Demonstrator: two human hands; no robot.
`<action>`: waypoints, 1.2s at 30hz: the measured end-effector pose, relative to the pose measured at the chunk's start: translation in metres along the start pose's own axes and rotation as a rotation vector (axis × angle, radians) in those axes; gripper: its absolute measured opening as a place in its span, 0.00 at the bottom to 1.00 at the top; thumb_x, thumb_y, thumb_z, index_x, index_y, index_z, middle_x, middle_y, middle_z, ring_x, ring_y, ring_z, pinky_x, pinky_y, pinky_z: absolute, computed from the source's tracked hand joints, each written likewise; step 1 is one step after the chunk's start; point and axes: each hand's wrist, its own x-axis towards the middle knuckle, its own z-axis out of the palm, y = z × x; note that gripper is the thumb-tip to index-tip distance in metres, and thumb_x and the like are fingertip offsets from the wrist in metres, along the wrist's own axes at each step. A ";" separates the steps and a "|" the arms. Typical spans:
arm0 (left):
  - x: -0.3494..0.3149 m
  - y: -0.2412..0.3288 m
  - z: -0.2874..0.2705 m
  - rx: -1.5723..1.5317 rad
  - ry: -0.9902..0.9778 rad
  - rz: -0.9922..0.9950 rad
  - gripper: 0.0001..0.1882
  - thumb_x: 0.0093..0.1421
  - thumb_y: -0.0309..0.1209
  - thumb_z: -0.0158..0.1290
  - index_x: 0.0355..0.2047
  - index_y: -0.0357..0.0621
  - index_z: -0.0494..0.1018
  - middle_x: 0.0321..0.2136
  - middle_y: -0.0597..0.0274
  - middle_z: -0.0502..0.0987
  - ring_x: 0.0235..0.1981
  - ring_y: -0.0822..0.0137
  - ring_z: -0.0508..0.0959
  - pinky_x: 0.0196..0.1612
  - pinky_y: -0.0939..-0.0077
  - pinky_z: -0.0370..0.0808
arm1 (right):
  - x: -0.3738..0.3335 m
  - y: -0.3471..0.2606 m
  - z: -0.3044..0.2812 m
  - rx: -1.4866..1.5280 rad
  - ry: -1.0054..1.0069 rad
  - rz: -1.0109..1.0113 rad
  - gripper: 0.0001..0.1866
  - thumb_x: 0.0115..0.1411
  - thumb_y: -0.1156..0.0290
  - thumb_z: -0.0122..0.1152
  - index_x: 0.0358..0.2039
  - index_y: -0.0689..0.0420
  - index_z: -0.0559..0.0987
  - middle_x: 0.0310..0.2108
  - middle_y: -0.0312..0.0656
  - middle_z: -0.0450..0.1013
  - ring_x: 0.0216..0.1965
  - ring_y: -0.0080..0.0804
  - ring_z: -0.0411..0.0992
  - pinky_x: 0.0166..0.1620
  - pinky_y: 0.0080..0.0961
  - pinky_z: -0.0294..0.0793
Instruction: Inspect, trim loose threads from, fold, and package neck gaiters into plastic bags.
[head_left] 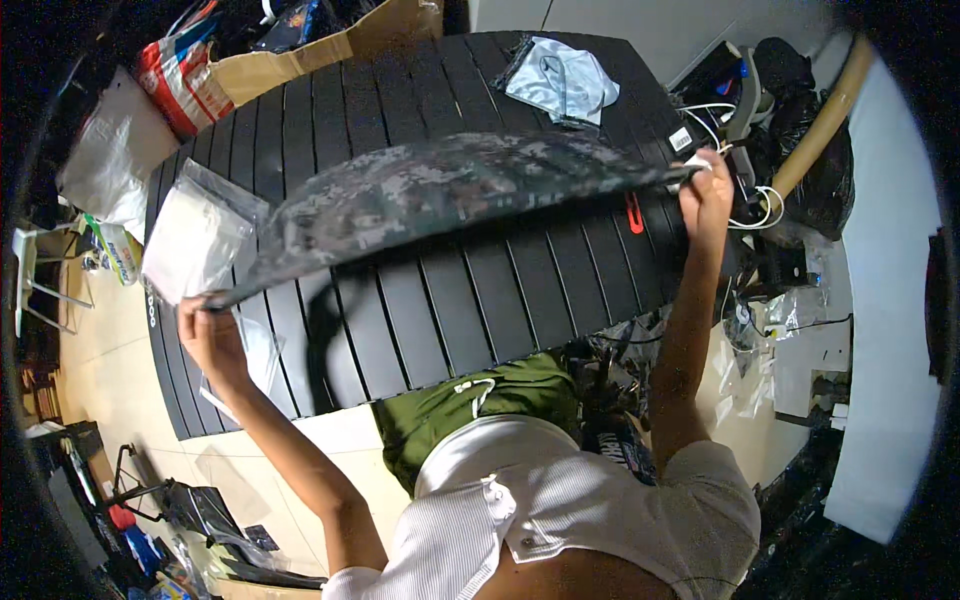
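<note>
A camouflage cloth (430, 190) with a dark edge is stretched wide above the black slatted table (450, 330), blurred by motion. My left hand (212, 340) grips its left end, fingers closed on the edge. At the other end, my right hand (708, 195) pinches the right corner, higher and farther out. The far side of the cloth bulges upward between them. A blurred black strap (318, 340) hangs below its left part. Whether the cloth is a cover or a bag, I cannot tell.
Clear plastic packets (200, 235) lie at the table's left. A pale blue cloth (560, 80) rests at the far edge, and a red clip-like piece (634, 212) on the right. White cables (765, 205) and a cardboard tube (825, 115) stand beyond. An open carton (285, 65) is at the back left.
</note>
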 end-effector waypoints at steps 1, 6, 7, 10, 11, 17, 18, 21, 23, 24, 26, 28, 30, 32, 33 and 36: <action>-0.008 -0.012 -0.007 0.027 -0.024 -0.016 0.07 0.55 0.30 0.51 0.31 0.41 0.68 0.26 0.67 0.69 0.26 0.76 0.66 0.32 0.81 0.65 | -0.007 0.005 -0.008 -0.093 0.010 0.078 0.15 0.53 0.78 0.53 0.43 0.62 0.68 0.33 0.44 0.72 0.31 0.23 0.68 0.36 0.17 0.67; -0.066 -0.037 -0.011 0.188 0.091 -0.270 0.06 0.56 0.27 0.51 0.30 0.37 0.69 0.26 0.65 0.69 0.28 0.74 0.69 0.35 0.81 0.67 | -0.057 0.025 0.014 -0.366 0.249 0.327 0.12 0.53 0.75 0.55 0.39 0.60 0.70 0.19 0.27 0.61 0.15 0.11 0.55 0.18 0.08 0.52; -0.076 -0.034 -0.002 0.257 0.140 -0.280 0.05 0.56 0.27 0.50 0.31 0.37 0.69 0.26 0.65 0.70 0.28 0.76 0.69 0.34 0.82 0.67 | -0.068 0.024 0.015 -0.367 0.203 0.282 0.11 0.53 0.74 0.55 0.38 0.60 0.70 0.21 0.27 0.62 0.18 0.11 0.56 0.21 0.08 0.54; -0.085 -0.031 0.002 0.261 0.162 -0.318 0.06 0.57 0.27 0.49 0.32 0.37 0.70 0.27 0.67 0.70 0.28 0.77 0.68 0.32 0.85 0.66 | -0.068 0.023 0.032 -0.377 0.157 0.196 0.10 0.54 0.73 0.56 0.37 0.59 0.71 0.24 0.27 0.64 0.24 0.12 0.59 0.27 0.08 0.58; -0.082 -0.032 0.004 0.295 0.192 -0.321 0.06 0.57 0.28 0.50 0.33 0.38 0.70 0.27 0.69 0.70 0.28 0.78 0.68 0.31 0.86 0.65 | -0.065 0.023 0.044 -0.384 0.157 0.151 0.09 0.54 0.73 0.56 0.37 0.59 0.72 0.25 0.28 0.65 0.27 0.12 0.61 0.30 0.09 0.59; -0.030 -0.045 0.041 0.334 0.366 -0.418 0.09 0.57 0.33 0.51 0.34 0.40 0.72 0.27 0.71 0.71 0.28 0.80 0.68 0.31 0.87 0.63 | -0.023 0.058 0.065 -0.539 0.274 0.184 0.11 0.55 0.77 0.55 0.40 0.59 0.70 0.27 0.30 0.68 0.28 0.13 0.63 0.32 0.09 0.59; -0.021 -0.054 0.041 0.429 0.308 -0.342 0.10 0.57 0.33 0.51 0.34 0.39 0.72 0.28 0.70 0.72 0.30 0.79 0.68 0.34 0.86 0.64 | -0.018 0.066 0.065 -0.581 0.267 0.129 0.11 0.55 0.75 0.55 0.40 0.60 0.69 0.25 0.31 0.69 0.26 0.13 0.62 0.29 0.10 0.60; -0.004 -0.080 0.037 0.686 0.173 -0.183 0.13 0.58 0.35 0.50 0.33 0.35 0.72 0.27 0.67 0.72 0.30 0.77 0.69 0.36 0.84 0.66 | -0.010 0.085 0.074 -0.857 0.218 0.051 0.10 0.57 0.73 0.54 0.40 0.60 0.69 0.21 0.35 0.69 0.21 0.18 0.63 0.24 0.18 0.63; -0.003 -0.089 0.047 0.969 0.219 -0.210 0.15 0.59 0.39 0.48 0.33 0.36 0.72 0.26 0.55 0.77 0.29 0.70 0.76 0.33 0.77 0.69 | -0.011 0.088 0.078 -1.085 0.177 0.033 0.10 0.56 0.73 0.53 0.39 0.59 0.70 0.20 0.39 0.69 0.19 0.25 0.65 0.25 0.22 0.65; -0.002 -0.090 0.049 1.009 0.227 -0.209 0.16 0.59 0.40 0.48 0.33 0.37 0.71 0.27 0.52 0.77 0.30 0.67 0.77 0.33 0.75 0.70 | -0.011 0.091 0.076 -1.117 0.158 0.019 0.09 0.56 0.73 0.52 0.39 0.59 0.70 0.20 0.42 0.69 0.20 0.33 0.67 0.25 0.26 0.66; -0.002 -0.088 0.050 1.053 0.232 -0.215 0.16 0.59 0.41 0.48 0.33 0.37 0.71 0.28 0.49 0.77 0.30 0.63 0.78 0.33 0.73 0.71 | -0.010 0.088 0.078 -1.150 0.141 0.013 0.09 0.56 0.73 0.52 0.38 0.58 0.70 0.20 0.42 0.69 0.21 0.35 0.67 0.26 0.27 0.66; 0.000 -0.082 0.051 1.111 0.190 -0.195 0.16 0.58 0.41 0.49 0.34 0.38 0.71 0.24 0.51 0.76 0.26 0.57 0.77 0.32 0.70 0.71 | -0.008 0.087 0.079 -1.219 0.097 0.007 0.09 0.56 0.72 0.52 0.38 0.58 0.70 0.23 0.42 0.70 0.23 0.40 0.68 0.28 0.31 0.68; 0.004 -0.065 0.068 1.231 0.162 -0.319 0.15 0.57 0.41 0.50 0.34 0.40 0.71 0.24 0.52 0.76 0.27 0.56 0.76 0.33 0.69 0.70 | -0.009 0.089 0.077 -1.334 0.076 -0.033 0.10 0.56 0.72 0.52 0.38 0.59 0.71 0.24 0.42 0.70 0.24 0.38 0.69 0.29 0.30 0.67; 0.003 -0.062 0.073 1.350 0.141 -0.440 0.14 0.56 0.40 0.51 0.35 0.42 0.71 0.25 0.53 0.76 0.28 0.55 0.75 0.33 0.68 0.70 | -0.008 0.090 0.076 -1.442 0.049 -0.079 0.10 0.55 0.72 0.53 0.38 0.60 0.71 0.26 0.42 0.70 0.26 0.36 0.69 0.31 0.29 0.67; -0.003 -0.066 0.071 1.502 0.190 -0.125 0.13 0.56 0.38 0.51 0.36 0.42 0.71 0.27 0.53 0.75 0.30 0.55 0.74 0.35 0.67 0.70 | -0.008 0.087 0.075 -1.519 0.055 -0.208 0.10 0.56 0.72 0.51 0.38 0.60 0.72 0.29 0.44 0.70 0.30 0.39 0.69 0.35 0.31 0.67; -0.008 -0.060 0.076 1.566 0.159 0.296 0.11 0.57 0.34 0.49 0.37 0.42 0.71 0.32 0.54 0.74 0.35 0.55 0.73 0.38 0.66 0.69 | -0.006 0.082 0.081 -1.504 0.048 -0.331 0.09 0.56 0.72 0.50 0.38 0.60 0.72 0.34 0.46 0.70 0.37 0.44 0.68 0.40 0.34 0.67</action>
